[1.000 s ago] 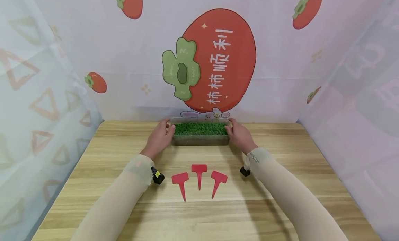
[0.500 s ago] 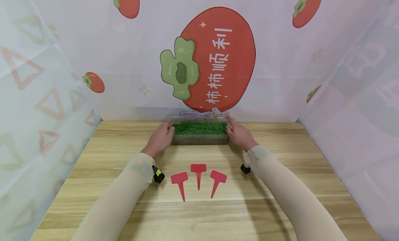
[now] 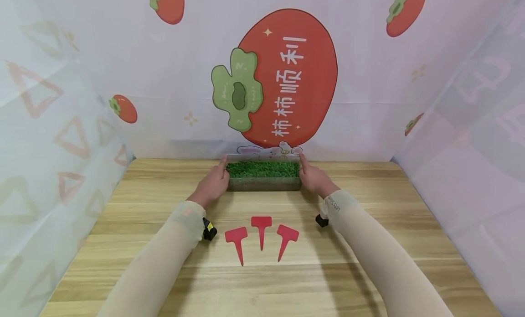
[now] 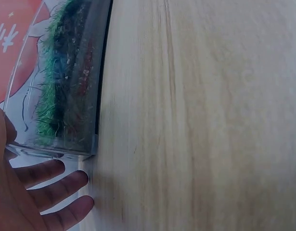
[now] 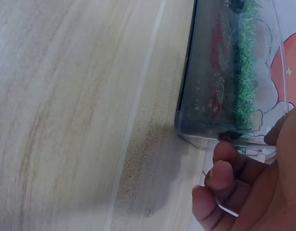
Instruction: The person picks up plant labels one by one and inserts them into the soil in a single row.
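Note:
A long clear plastic box [image 3: 262, 184] stands at the back of the table, filled with a dark layer under green grass [image 3: 262, 168]. At its left end is my left hand [image 3: 211, 184], index finger pointing along the end towards the back rim. In the left wrist view the other fingers [image 4: 56, 187] extend loosely just off the end wall. My right hand [image 3: 316, 178] touches the opposite end, its index finger also pointing at the back corner. The right wrist view shows its other fingers [image 5: 222, 175] slightly bent against the end wall. Both thumbs are partly hidden.
Three red T-shaped plant labels lie in front of the box: left label [image 3: 236, 241], middle label [image 3: 261, 230] and right label [image 3: 287, 239]. The wooden table [image 3: 164, 280] ends at a printed cloth backdrop [image 3: 352, 125] right behind the box. Cloth walls flank both sides.
Both hands have loosened from gripping the box ends. The index fingers have straightened towards the back corners, and the thumbs have drawn off the rim. The box and labels stay practically in place.

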### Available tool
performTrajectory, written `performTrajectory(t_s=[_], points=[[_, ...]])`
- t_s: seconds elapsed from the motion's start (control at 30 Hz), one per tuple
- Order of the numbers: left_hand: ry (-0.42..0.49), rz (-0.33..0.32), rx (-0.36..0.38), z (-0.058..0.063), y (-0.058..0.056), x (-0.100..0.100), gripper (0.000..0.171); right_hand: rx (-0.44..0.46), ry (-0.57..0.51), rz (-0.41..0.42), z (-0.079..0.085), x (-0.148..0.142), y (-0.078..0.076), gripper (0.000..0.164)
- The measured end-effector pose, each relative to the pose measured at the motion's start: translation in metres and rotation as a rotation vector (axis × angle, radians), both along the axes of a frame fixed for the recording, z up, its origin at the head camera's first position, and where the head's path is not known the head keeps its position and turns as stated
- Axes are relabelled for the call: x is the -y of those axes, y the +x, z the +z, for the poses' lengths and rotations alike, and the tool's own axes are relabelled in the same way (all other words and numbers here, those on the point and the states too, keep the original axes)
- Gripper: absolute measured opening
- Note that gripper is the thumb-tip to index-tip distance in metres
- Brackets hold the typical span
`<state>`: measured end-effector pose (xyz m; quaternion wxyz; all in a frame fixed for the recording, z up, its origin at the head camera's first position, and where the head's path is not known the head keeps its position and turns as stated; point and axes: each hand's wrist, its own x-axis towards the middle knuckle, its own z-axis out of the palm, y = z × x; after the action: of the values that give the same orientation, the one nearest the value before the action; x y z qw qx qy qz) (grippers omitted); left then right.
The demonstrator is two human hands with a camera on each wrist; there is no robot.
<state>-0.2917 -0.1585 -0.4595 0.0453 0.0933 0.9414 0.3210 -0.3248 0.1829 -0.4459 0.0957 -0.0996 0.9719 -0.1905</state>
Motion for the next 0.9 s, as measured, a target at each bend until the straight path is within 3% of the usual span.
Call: performTrajectory(t_s=[0.43,0.9], points=[[0.082,-0.008,0.027,-0.0022,-0.0024,-0.0003,0.064,0.079,-0.120,0.001,0.0004,0.0011,-0.0009,0.064],[0.104,-0.018,0.044,-0.0069,-0.0040,-0.0007,0.065,0.066,-0.097,-0.017,-0.0024,0.0012,-0.0017,0.064]])
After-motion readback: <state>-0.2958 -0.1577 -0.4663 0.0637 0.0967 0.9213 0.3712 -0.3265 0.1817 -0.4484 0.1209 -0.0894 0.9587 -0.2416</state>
